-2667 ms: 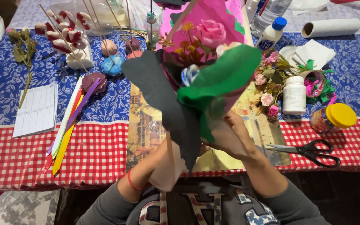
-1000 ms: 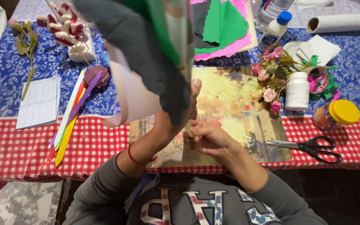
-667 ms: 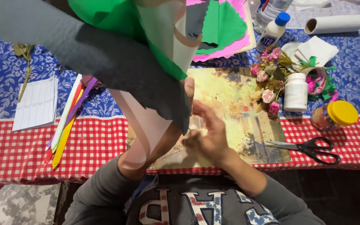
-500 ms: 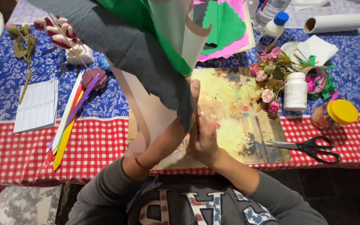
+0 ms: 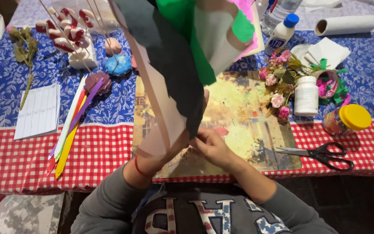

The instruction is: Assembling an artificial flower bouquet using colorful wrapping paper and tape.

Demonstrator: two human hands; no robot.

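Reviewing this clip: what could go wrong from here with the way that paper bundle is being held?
1. The tall paper bundle is gripped only at its base by the left hand and right hand; it leans over the table and might tip or fan apart.
2. It hides much of the view, so the fingers work partly unseen.
3. A swing to the left may knock the stick-mounted ornaments; the open scissors lie near the right forearm.

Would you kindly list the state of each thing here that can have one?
Paper sheets: stacked, held upright.
Left hand: gripping the sheets' lower end.
Right hand: pinching their bottom edge.
Scissors: lying shut.
Glue bottle: blue cap on.
White bottle: upright, capped.
Jar: yellow lid on.
Paper roll: lying on its side.
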